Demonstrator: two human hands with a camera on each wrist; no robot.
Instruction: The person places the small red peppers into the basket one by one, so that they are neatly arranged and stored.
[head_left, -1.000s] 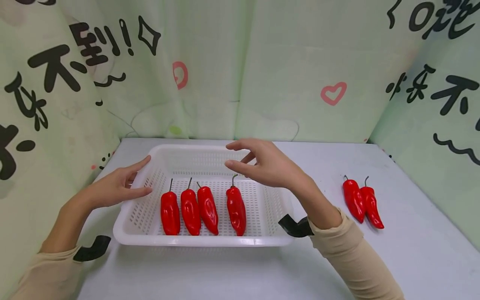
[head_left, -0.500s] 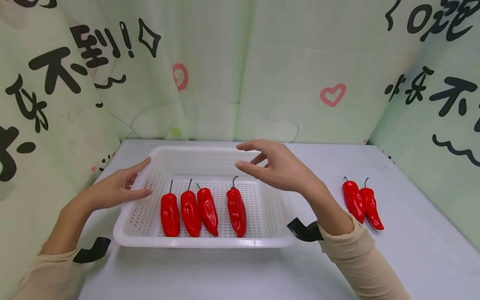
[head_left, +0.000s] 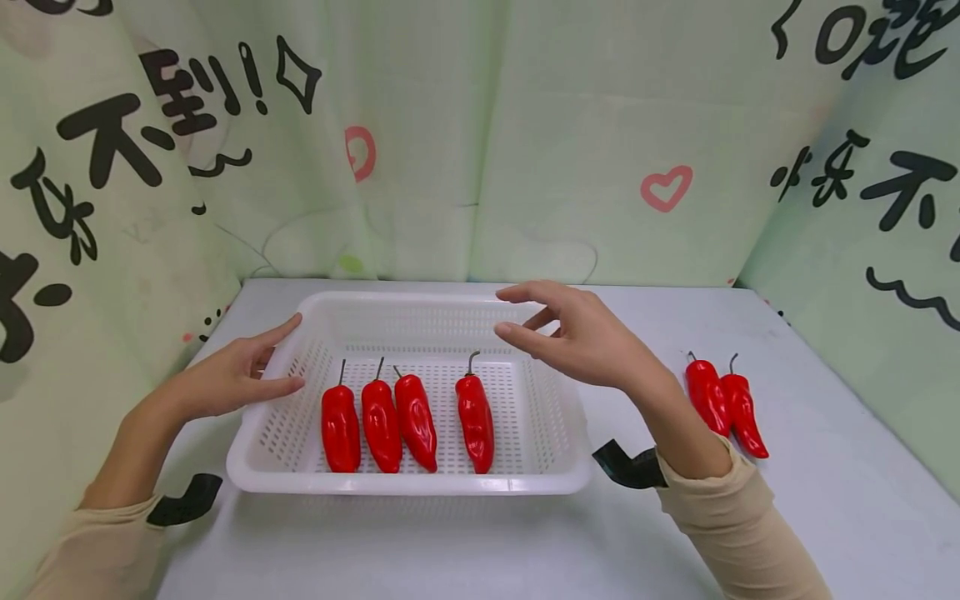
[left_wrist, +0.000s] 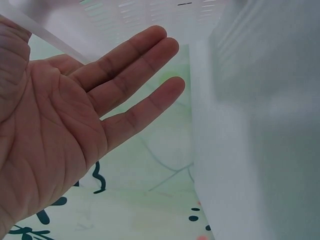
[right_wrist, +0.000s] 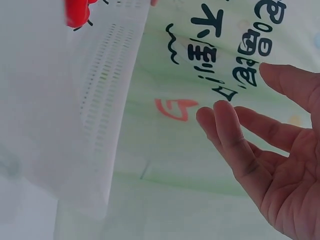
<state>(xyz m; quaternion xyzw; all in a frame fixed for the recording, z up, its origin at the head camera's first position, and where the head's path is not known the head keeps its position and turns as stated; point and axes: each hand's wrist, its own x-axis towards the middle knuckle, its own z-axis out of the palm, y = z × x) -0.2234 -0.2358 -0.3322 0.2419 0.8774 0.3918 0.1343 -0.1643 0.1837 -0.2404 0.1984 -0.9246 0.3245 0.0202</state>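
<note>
Rightward is how the right hand [head_left: 577,337] has moved since the earlier frame, while the left hand [head_left: 232,377] and the basket [head_left: 420,483] have kept their places. At the far left, the left hand touches the basket's left side, its thumb over the rim; the left wrist view shows three of its fingers extended, not clenched. Inside the basket, left to right, lie the first pepper [head_left: 341,429], the second pepper [head_left: 381,425] and the third pepper [head_left: 417,421] close together, then, after a gap, the fourth pepper [head_left: 476,425], all with stems away from the person and tips toward the near rim. Farther right, the right hand hangs over the basket's far right part, fingers loosely bent and pointing left, with nothing between them. Well to its right, outside the basket on the tabletop [head_left: 840,500], lie the fifth pepper [head_left: 706,396] and the sixth pepper [head_left: 742,414], side by side, stems away, tips slanting toward the person and to the right; the right forearm passes in front of the fifth's tip. That pair seems the relation that matters: the right hand is much the nearer, yet its fingers face away, so a reach there would call for a swing rightward past the basket's right rim.
</note>
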